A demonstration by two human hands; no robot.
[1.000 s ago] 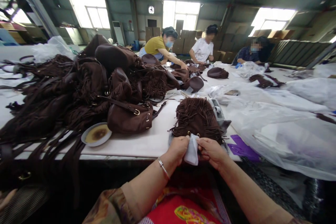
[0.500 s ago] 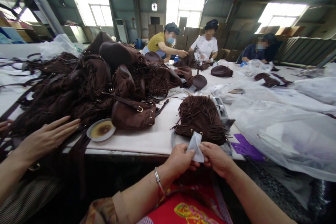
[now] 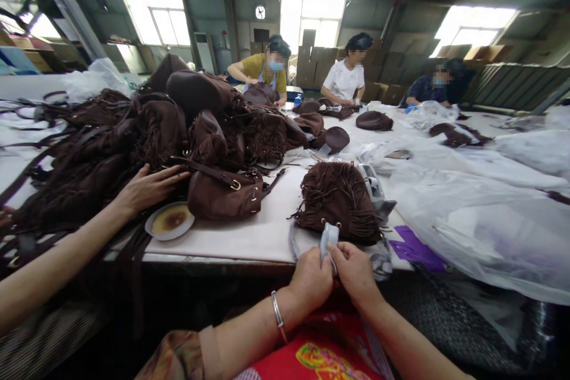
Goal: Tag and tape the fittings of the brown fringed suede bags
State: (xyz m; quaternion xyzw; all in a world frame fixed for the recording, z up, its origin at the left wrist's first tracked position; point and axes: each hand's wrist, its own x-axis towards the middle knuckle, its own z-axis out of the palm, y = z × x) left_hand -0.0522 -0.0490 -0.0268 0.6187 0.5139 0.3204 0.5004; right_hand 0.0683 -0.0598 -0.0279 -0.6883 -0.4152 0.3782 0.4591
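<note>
My left hand (image 3: 312,278) and my right hand (image 3: 355,270) meet at the table's front edge. Both are closed on a thin, pale grey wrapping strip (image 3: 329,236), folded narrow and standing up between the fingers. Just beyond it lies a dark brown fringed bag (image 3: 337,199) with brass eyelets at its near end. Pale wrapping also shows along the bag's sides. Whether the strip encloses a strap I cannot tell.
A co-worker's hand (image 3: 154,187) reaches in from the left towards a large heap of brown bags (image 3: 146,124). Before the heap are a buckled bag (image 3: 225,193) and a shallow dish (image 3: 170,236). Clear plastic sheets (image 3: 472,219) and purple material (image 3: 416,247) lie right. Several people work opposite.
The strip between my hands has gone from a wide flap to a narrow fold. The co-worker's hand on the left has reached further right, towards the heap.
</note>
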